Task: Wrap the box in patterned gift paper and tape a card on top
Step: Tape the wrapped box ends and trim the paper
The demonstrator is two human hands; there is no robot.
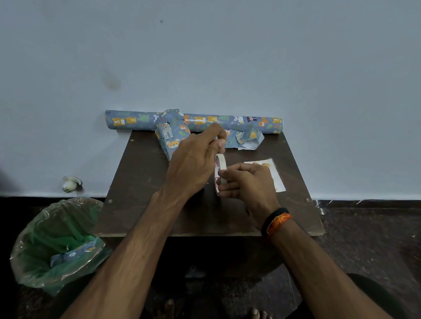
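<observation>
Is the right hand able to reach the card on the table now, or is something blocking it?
Probably yes. The card lies flat just beyond the right hand, nothing on it. But that hand holds the tape roll, which the left hand also pinches.

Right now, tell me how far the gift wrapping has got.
Done: the box is already covered in patterned paper. In hand: the right hand holds the tape roll while the left hand pinches at its end. Left: the card lies on the table, not yet taped on.
</observation>
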